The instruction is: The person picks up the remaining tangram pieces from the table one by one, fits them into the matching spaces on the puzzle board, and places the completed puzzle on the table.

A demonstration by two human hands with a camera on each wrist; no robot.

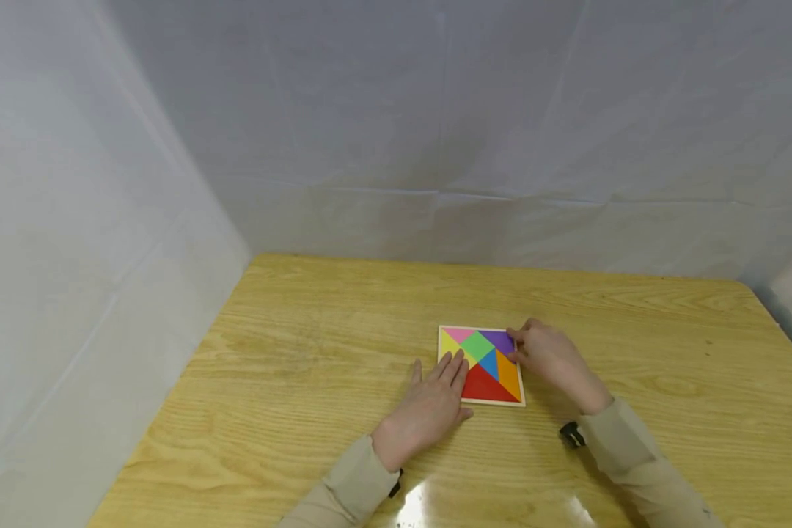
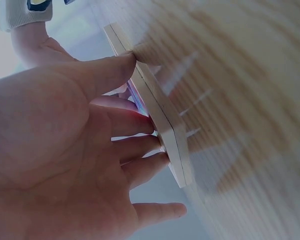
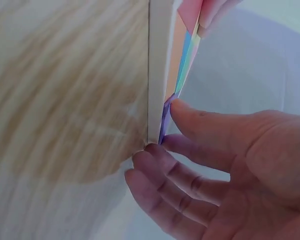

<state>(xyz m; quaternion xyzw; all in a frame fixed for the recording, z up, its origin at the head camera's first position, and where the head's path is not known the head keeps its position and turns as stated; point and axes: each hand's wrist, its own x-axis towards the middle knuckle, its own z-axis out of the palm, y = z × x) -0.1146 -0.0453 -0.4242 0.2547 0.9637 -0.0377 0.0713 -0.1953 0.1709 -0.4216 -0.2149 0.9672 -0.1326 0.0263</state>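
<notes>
A square tangram board [image 1: 491, 402] with a pale wooden rim lies flat on the table, filled with coloured pieces. My left hand [image 1: 429, 407] rests its straight fingers over the yellow triangle [image 1: 446, 345], its thumb against the near edge of the board. At the far right corner my right hand [image 1: 554, 359] pinches the purple triangle [image 1: 499, 339] between thumb and index finger; its other fingers curl beside the rim. The green square [image 1: 478, 347], blue triangle [image 1: 489, 363], orange parallelogram [image 1: 508, 375], red triangle [image 1: 485, 386] and pink piece [image 1: 458, 334] lie within the rim.
The wood-grain table [image 1: 290, 367] extends on all sides of the board. White sheeting [image 1: 369, 147] hangs behind the table and along its left side. Dark straps show at both sleeve cuffs [image 1: 607, 433].
</notes>
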